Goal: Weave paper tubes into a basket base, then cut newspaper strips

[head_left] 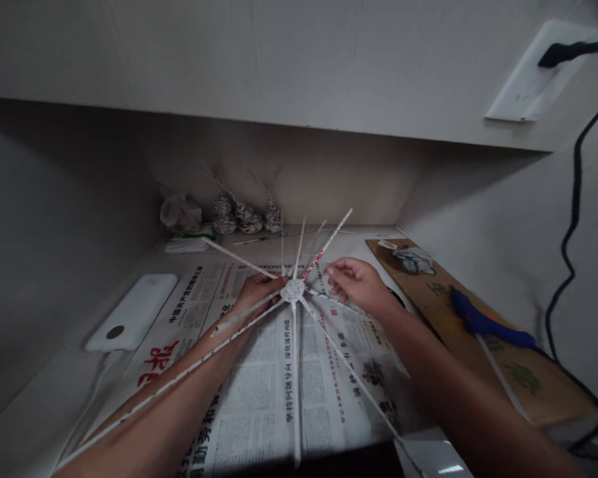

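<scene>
"So, where is the woven piece (293, 290) in front of you?"

"Just below the middle of the frame. Its small round white centre sits at your left hand, and thin paper spokes (296, 385) fan out from it. One runs straight down to the bottom edge, one crosses over your left forearm to the lower left, and another slants to the lower right."

"And what is your left hand (262, 292) doing?"

"It pinches the left side of that centre, fingertips close together on the rim."

"What about your right hand (356, 282)?"

"You have it just right of the centre, fingers curled and the thumb near the forefinger. I cannot tell whether you grip anything between them. Close to those fingertips, a strand with red marks (313, 265) slants from the centre toward the upper right."

"What lies under your work?"

"Printed newspaper (259, 392), spread across the middle and lower part of the frame. At its left is a white device (132, 312) with a cable."

"Anything farther off?"

"Yes, left of centre, against the back wall, three small woven bulbs (249, 218) stand beside a plastic bag (180, 212). On the right you have a brown board (428, 302) bearing a blue-handled tool (488, 322), and a wall socket (538, 76) is at the upper right."
</scene>
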